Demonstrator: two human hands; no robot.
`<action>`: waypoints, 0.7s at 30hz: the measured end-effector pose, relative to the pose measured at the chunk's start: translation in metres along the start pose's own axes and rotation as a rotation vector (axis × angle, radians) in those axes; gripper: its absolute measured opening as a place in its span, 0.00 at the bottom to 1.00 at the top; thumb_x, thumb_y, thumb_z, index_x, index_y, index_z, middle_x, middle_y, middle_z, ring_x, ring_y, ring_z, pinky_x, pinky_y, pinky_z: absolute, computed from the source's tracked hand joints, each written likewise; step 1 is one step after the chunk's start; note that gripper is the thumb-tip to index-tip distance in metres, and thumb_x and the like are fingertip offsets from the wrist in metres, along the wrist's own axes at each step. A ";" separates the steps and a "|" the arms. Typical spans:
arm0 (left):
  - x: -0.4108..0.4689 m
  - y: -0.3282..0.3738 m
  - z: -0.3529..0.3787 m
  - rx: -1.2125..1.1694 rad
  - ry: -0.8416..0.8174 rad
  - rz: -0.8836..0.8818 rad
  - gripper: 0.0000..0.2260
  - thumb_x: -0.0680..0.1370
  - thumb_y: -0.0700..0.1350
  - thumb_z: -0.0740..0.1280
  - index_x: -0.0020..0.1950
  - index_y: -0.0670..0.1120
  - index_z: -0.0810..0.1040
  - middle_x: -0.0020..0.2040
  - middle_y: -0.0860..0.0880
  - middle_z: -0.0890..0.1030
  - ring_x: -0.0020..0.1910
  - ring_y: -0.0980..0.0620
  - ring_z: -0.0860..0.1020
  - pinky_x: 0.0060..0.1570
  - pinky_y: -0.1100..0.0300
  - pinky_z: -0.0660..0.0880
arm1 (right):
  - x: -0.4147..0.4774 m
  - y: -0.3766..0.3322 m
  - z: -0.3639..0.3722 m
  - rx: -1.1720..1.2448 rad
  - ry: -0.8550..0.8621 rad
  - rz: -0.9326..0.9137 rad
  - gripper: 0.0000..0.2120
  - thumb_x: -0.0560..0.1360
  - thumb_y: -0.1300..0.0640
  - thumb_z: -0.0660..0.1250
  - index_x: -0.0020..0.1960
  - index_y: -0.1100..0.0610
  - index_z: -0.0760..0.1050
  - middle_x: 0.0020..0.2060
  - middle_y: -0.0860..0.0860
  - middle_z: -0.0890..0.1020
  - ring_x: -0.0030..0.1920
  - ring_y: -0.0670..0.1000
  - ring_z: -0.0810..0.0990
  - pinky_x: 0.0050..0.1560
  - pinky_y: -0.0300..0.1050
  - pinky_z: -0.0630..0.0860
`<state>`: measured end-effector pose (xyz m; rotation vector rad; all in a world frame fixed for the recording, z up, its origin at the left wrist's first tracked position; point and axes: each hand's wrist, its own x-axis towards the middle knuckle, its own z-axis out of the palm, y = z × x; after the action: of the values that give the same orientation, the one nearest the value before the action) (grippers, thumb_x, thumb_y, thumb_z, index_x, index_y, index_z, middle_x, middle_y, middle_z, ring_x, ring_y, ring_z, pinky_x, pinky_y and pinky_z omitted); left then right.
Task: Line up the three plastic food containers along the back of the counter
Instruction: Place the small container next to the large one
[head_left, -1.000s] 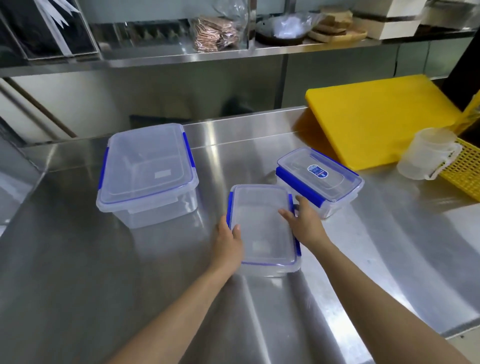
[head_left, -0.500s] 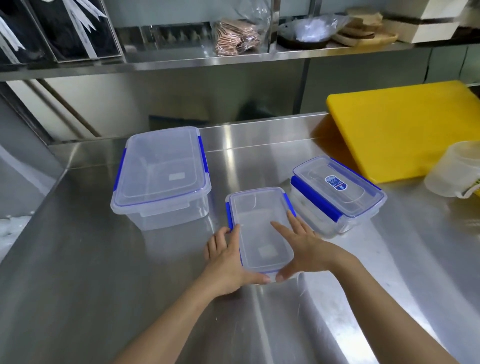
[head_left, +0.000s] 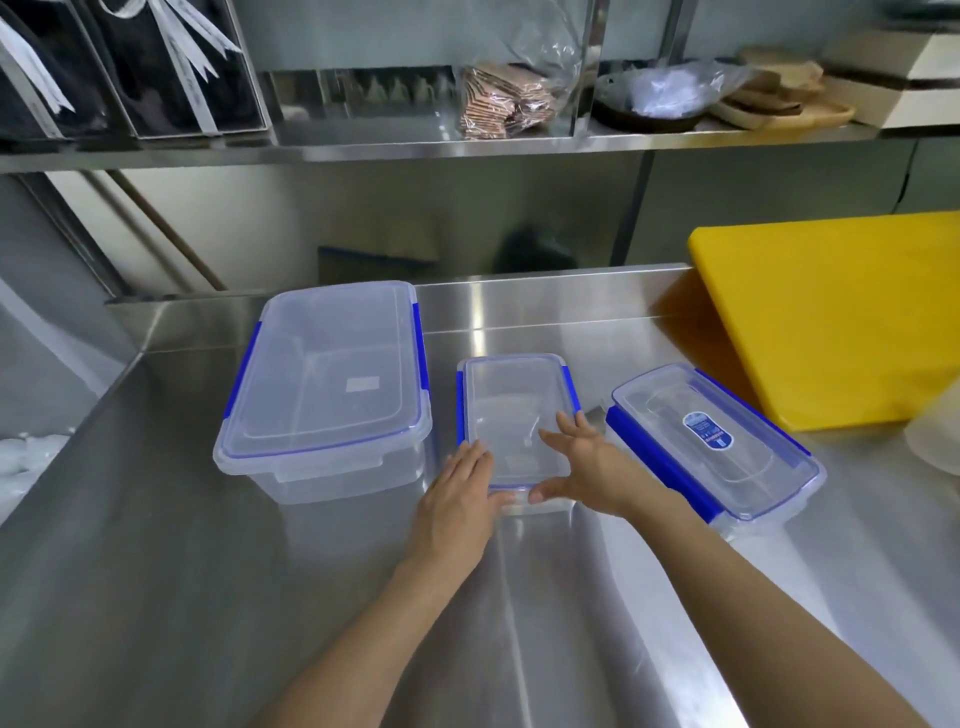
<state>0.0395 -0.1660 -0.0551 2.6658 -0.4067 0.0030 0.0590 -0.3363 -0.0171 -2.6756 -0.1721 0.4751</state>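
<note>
Three clear plastic containers with blue clips stand on the steel counter. The large container is at the left, close to the back rim. The small container sits in the middle, a little further from the rim. A medium container with a blue label lies angled at the right, nearer to me. My left hand presses the small container's near left corner. My right hand rests fingers on its lid, thumb on the near edge.
A yellow cutting board leans at the back right, just behind the medium container. A translucent jug shows at the right edge. A steel shelf with bags and boxes hangs above the counter's back.
The small container has slid away from me toward the back, now between the other two. Both hands shifted from its sides to its near end.
</note>
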 end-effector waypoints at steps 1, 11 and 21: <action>0.009 -0.001 0.001 0.008 -0.011 -0.008 0.24 0.80 0.48 0.58 0.74 0.43 0.58 0.78 0.47 0.56 0.77 0.50 0.53 0.73 0.58 0.53 | 0.007 -0.001 -0.003 -0.019 0.008 -0.008 0.38 0.70 0.46 0.69 0.74 0.57 0.58 0.76 0.55 0.56 0.77 0.58 0.46 0.73 0.55 0.57; 0.082 -0.013 0.008 0.039 0.006 -0.082 0.25 0.80 0.40 0.57 0.75 0.41 0.51 0.78 0.44 0.50 0.77 0.48 0.46 0.74 0.54 0.51 | 0.082 0.001 -0.025 -0.073 0.027 -0.040 0.32 0.74 0.47 0.65 0.72 0.60 0.60 0.74 0.58 0.58 0.76 0.60 0.48 0.72 0.53 0.56; 0.135 -0.016 0.009 0.096 0.049 -0.178 0.24 0.79 0.38 0.61 0.73 0.42 0.56 0.78 0.44 0.52 0.77 0.46 0.48 0.73 0.54 0.55 | 0.136 0.009 -0.029 -0.124 0.038 -0.016 0.34 0.76 0.46 0.62 0.75 0.54 0.51 0.77 0.52 0.51 0.77 0.57 0.42 0.73 0.53 0.57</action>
<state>0.1725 -0.1945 -0.0609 2.7810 -0.1565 0.0344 0.1965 -0.3292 -0.0373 -2.7996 -0.2181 0.4217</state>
